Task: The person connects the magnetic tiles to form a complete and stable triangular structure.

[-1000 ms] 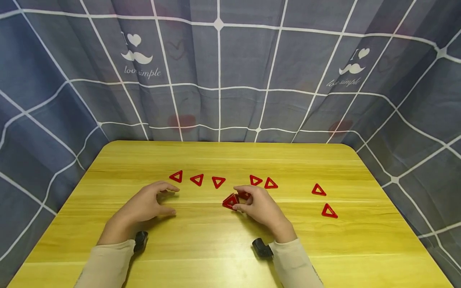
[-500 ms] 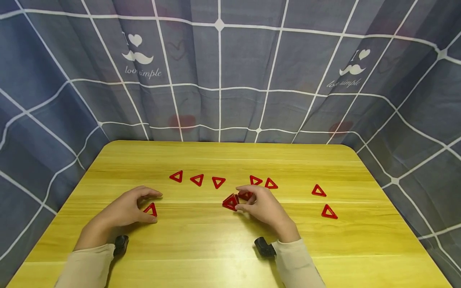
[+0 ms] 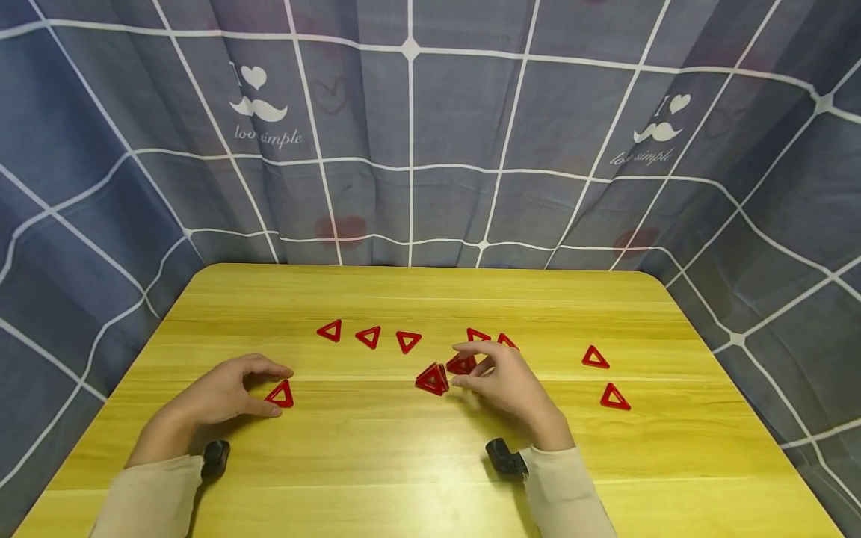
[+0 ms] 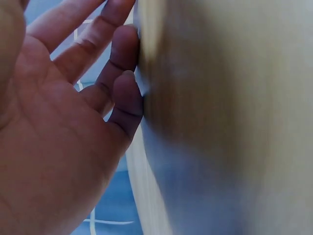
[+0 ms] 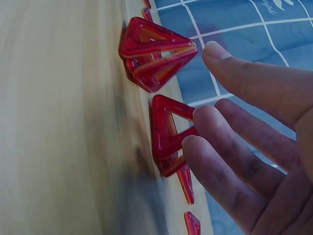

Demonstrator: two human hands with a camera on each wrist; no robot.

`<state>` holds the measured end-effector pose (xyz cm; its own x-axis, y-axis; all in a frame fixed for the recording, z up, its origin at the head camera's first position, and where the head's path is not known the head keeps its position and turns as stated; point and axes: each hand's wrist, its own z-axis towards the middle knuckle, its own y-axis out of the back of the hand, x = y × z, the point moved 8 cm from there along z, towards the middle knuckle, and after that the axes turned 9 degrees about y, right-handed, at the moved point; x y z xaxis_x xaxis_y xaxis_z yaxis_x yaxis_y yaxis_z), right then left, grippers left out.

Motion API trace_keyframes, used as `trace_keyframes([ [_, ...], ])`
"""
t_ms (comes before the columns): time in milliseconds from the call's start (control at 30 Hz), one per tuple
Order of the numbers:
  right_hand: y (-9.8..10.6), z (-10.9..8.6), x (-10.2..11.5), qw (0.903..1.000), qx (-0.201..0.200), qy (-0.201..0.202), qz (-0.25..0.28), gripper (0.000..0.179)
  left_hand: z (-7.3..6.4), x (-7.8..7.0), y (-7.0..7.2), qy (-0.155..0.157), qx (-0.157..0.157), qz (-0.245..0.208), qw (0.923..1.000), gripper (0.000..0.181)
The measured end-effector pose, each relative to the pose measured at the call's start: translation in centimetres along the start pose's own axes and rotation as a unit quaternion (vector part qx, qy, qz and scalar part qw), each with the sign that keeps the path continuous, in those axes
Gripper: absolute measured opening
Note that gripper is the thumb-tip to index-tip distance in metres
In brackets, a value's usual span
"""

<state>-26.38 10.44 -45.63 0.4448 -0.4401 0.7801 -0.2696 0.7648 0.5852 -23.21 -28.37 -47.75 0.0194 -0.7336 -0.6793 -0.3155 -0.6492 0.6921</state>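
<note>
At the left of the wooden surface (image 3: 377, 463), the left hand (image 3: 211, 392) is held with thumb and fingers parted around a loose red triangle (image 3: 288, 394), which lies flat in that gap with no grip seen; no long axis is shown by its near-even sides. Farther right, three triangles (image 3: 375, 336) are set in a row. Well right of the loose triangle, a red pyramid (image 3: 431, 379) is placed, with a red cluster (image 3: 461, 365) just beside it. Both are nearer to the right hand (image 3: 514, 385), off its fingertips; its fingers are spread, with nothing seen gripped, though contact with the cluster cannot be told. Two triangles (image 3: 596, 364) are left farther right.
</note>
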Motion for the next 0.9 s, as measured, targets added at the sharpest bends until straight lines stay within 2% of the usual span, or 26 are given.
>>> trace_keyframes([
  [300, 0.7, -0.4, -0.6, 0.9998, -0.008, -0.01, 0.014, 0.045, 0.1, 0.2, 0.1, 0.011, -0.006, 0.007, 0.9999, 0.051],
  [433, 1.1, -0.5, -0.9, 0.9995, -0.015, -0.02, 0.018, 0.047, 0.3, -0.4, -0.2, 0.017, -0.007, 0.01, 0.9998, 0.051],
  [633, 1.5, -0.6, -1.1, 0.9991, -0.021, -0.026, 0.026, 0.047, 0.8, -2.5, -1.1, 0.006, 0.007, -0.014, 0.9999, 0.05],
  [800, 1.6, -0.6, -1.3, 0.9992, -0.022, -0.028, 0.02, 0.046, 1.7, -4.5, -1.9, 0.013, -0.006, -0.009, 0.9999, 0.049],
  [900, 1.5, -0.6, -1.4, 0.9991, -0.023, -0.031, 0.015, 0.045, 2.2, -6.1, -2.8, 0.0, -0.006, -0.009, 0.9999, 0.048],
])
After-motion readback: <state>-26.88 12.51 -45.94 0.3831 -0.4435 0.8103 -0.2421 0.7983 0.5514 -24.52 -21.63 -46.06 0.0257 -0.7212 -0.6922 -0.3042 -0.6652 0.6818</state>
